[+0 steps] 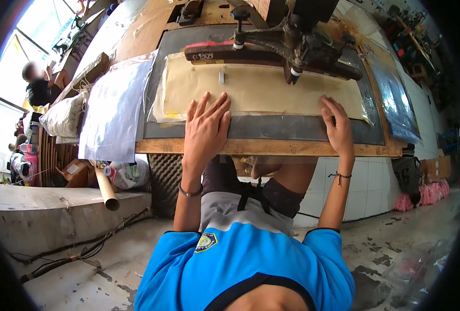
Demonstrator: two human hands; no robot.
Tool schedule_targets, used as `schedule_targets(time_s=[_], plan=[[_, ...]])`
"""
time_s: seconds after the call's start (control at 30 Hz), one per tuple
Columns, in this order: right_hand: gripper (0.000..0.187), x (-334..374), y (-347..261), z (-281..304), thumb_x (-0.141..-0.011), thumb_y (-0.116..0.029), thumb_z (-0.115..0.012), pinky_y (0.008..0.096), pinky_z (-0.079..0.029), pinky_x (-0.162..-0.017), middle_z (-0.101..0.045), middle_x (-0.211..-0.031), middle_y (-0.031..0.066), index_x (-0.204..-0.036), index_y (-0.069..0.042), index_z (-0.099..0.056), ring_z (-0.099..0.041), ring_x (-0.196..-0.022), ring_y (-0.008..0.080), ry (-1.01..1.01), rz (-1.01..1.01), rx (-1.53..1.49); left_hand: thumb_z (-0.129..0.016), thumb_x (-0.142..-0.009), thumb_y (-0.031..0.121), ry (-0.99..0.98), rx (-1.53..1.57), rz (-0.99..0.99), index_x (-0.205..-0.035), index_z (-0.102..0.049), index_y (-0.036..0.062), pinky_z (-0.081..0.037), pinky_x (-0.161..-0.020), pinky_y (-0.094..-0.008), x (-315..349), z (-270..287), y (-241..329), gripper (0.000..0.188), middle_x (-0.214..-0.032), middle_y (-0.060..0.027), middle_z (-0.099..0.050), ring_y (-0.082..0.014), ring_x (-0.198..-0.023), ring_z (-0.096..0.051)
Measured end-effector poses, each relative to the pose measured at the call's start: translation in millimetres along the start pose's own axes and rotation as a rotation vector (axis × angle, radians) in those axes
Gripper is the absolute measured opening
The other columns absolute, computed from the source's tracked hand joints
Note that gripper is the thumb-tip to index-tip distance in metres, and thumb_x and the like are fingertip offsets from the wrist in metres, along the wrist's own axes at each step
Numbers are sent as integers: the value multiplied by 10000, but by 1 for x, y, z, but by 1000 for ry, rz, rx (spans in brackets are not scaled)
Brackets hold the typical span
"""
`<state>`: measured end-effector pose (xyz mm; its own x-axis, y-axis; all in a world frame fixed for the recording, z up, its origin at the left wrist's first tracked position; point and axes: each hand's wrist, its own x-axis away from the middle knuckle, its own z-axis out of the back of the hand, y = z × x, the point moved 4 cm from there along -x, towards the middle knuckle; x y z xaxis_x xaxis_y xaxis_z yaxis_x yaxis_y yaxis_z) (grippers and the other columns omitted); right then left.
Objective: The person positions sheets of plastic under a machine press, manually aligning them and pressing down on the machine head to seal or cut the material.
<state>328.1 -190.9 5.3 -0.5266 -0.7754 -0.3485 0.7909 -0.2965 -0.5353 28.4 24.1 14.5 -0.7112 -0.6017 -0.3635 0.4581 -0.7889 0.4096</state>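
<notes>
A tan sheet (276,93), like paper or thin card, lies on a dark grey mat (261,128) on the wooden table. My left hand (207,124) rests flat on the sheet's near left part, its fingers outstretched. Toward the right end, my right hand (338,127) touches the near edge with its fingers extended and slightly bent. Neither hand holds anything. Beyond my left fingertips a small greyish strip (221,78) sits on the sheet. A dark machine arm (271,40) with knobs carries a long bar (230,53) across the sheet's far side, hiding part of it.
Clear plastic sheets (113,111) overhang the table's left side, and bluish plastic (396,106) lies at the right. The wooden front edge (271,148) is close to my legs. A cardboard tube (106,193) juts out at lower left. Another person (40,88) sits far left.
</notes>
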Motion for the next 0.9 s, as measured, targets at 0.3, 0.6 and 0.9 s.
schedule_targets(time_s=[0.3,0.6,0.9], plan=[[495,3,-3,-1,-1090,-444,-562,451,-461,-1134,-645,-1439,148,-1419,-83,-647,-553,-1382,358,19,33,69,-536,-1072,271,39,-27,-23,-1383,-694,106,-266,-1265,-503,6,-1,2,386,-1516,-41,-616,-330,-1485,-456],[469,5,-5,2,-1085,-427,-578,457,-453,-1133,-662,-1403,167,-1377,-72,-667,-581,-1341,366,49,13,-70,-566,-1051,254,78,-6,-26,-1380,-674,95,-277,-1257,-513,6,-5,-3,380,-1524,-56,-605,-337,-1475,-465],[453,6,-2,1,-1081,-422,-586,462,-440,-1140,-669,-1385,175,-1355,-75,-686,-590,-1319,378,63,53,19,-553,-1055,243,96,-9,-52,-1334,-712,84,-302,-1238,-538,5,-4,-1,358,-1474,-56,-649,-335,-1456,-491]])
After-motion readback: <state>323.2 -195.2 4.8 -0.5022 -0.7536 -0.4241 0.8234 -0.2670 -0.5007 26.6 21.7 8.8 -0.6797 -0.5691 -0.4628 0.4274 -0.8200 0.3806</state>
